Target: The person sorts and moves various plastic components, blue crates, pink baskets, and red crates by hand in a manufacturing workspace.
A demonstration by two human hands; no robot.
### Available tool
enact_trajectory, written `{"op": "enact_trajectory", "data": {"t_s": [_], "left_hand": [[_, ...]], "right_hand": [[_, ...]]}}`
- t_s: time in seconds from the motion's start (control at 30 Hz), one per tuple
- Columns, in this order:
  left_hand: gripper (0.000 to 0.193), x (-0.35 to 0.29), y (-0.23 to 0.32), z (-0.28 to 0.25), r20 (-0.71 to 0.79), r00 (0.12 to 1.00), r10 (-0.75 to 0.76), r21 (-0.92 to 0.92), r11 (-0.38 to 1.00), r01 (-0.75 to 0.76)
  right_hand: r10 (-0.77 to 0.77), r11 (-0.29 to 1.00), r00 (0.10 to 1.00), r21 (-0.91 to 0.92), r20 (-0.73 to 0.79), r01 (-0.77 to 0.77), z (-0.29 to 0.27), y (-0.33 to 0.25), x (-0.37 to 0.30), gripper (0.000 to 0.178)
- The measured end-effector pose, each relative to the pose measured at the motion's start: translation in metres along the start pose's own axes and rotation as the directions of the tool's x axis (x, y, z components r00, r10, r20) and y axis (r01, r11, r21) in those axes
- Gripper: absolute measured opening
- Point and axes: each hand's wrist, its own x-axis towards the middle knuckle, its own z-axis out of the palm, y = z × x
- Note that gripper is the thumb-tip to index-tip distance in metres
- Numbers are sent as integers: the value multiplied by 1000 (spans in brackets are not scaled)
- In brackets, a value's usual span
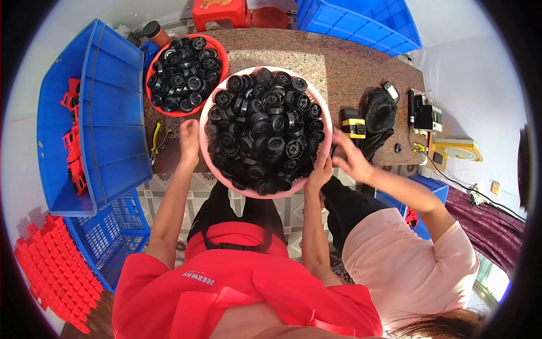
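Observation:
A round pink basin (237,188), heaped with small black toy wheels (259,124), is right in front of me, its near side out past the table's edge. My left hand (189,141) is closed at the basin's left side, some fingers hidden by the rim. At the lower right of the rim, my right hand (320,172) grips the basin. Just beside it is a co-worker's hand (353,159), fingers spread, close to the basin's right side. Farther left on the table stands a red basin (149,90) full of similar black wheels (183,73).
A brown stone table (361,56) holds yellow-handled pliers (154,138), a black bag (380,110), a yellow-black box (354,128) and a scale (460,150). Blue crates stand left (113,113) and far (361,25). Red parts (53,271) pile lower left; the co-worker (406,254) is at my right.

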Motion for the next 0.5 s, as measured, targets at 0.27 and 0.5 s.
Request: {"op": "enact_trajectory", "data": {"t_s": [0.27,0.5], "left_hand": [[28,81,7,-41,-28,998,-52,-565,825,27],[26,117,-12,-59,108,978,-176,-560,802,206]], "right_hand": [[123,992,987,11,-106,-123,17,-36,-45,30],[168,970,944,-126,-284,-210,27,-38,-78,35]]}}
